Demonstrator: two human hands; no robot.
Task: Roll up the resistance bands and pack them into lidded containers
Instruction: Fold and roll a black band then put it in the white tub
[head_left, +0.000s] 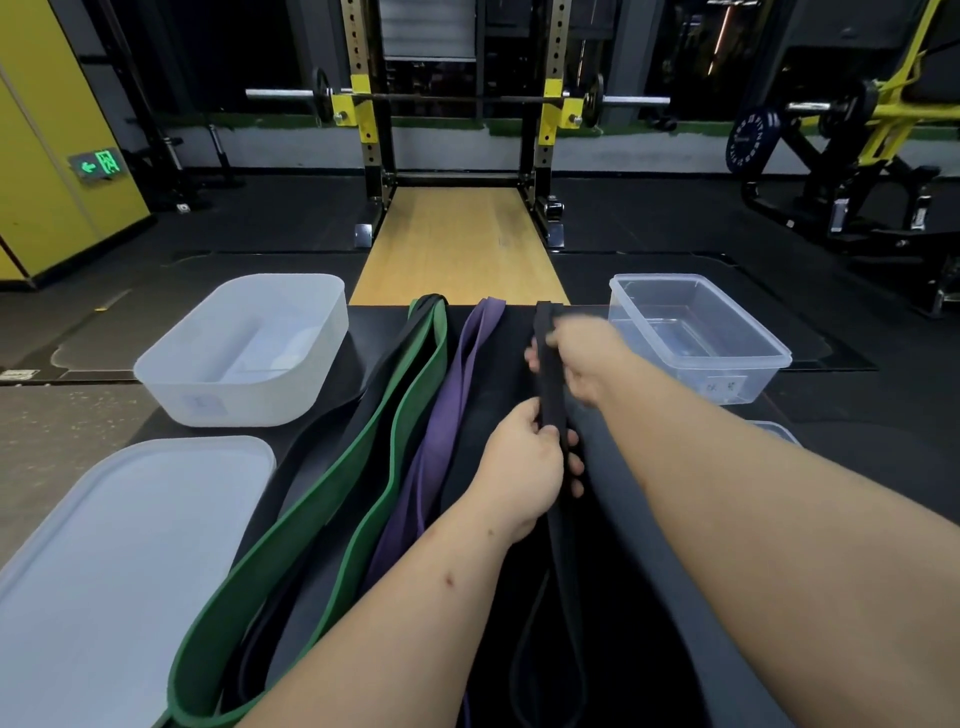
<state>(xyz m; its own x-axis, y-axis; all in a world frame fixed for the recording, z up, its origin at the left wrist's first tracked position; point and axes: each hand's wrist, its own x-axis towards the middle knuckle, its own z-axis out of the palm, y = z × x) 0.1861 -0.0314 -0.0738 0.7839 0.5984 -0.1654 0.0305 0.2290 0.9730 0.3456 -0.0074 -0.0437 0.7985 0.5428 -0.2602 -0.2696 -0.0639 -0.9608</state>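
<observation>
A narrow black band (549, 374) runs lengthwise along the right side of the black bench top (379, 332). My left hand (524, 473) grips it near its middle. Farther along, my right hand (587, 358) holds the same band close to its far end; this hand is blurred. Left of it lie a purple band (441, 431), a wide green band (363, 467) and another black band (322, 441), all stretched out flat. A frosted white container (244, 353) stands open at the far left. A clear container (696, 332) stands open at the far right.
A frosted lid (119, 545) lies at the near left of the bench. A second lid's corner (774, 431) shows behind my right forearm. Beyond the bench are a wooden platform (457, 249), a squat rack with a barbell (457, 98) and gym machines on dark floor.
</observation>
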